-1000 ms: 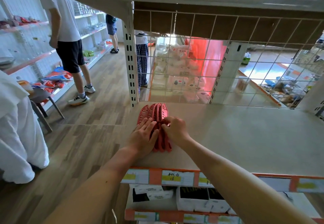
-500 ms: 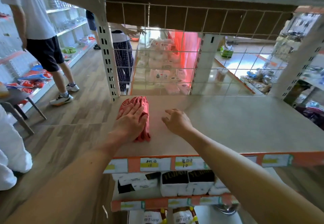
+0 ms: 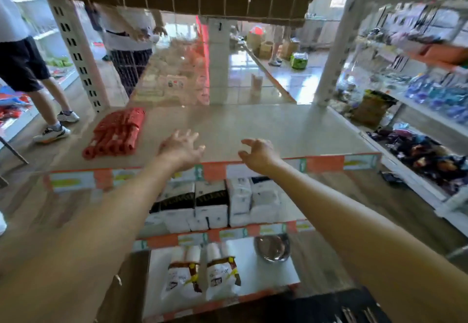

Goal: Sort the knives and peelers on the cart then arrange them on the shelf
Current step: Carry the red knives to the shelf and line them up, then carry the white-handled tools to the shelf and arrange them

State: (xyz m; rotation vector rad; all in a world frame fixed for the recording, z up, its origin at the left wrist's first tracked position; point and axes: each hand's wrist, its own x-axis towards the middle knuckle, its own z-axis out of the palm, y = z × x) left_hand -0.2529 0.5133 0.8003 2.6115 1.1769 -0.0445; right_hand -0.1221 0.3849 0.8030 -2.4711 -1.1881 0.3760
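With the left hand (image 3: 181,145) and right hand (image 3: 258,151) both empty, fingers loosely spread above the shelf (image 3: 253,125) front, the next batch should probably sit flush beside the red stack (image 3: 115,131) at the shelf's left end.

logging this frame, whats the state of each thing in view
red stack, lying on shelf, untouched
left hand, open, empty
right hand, loosely curled, empty
boxes, upright in a row
bowl, upright

head view, looking forward and down, close above shelf (image 3: 253,130) front edge
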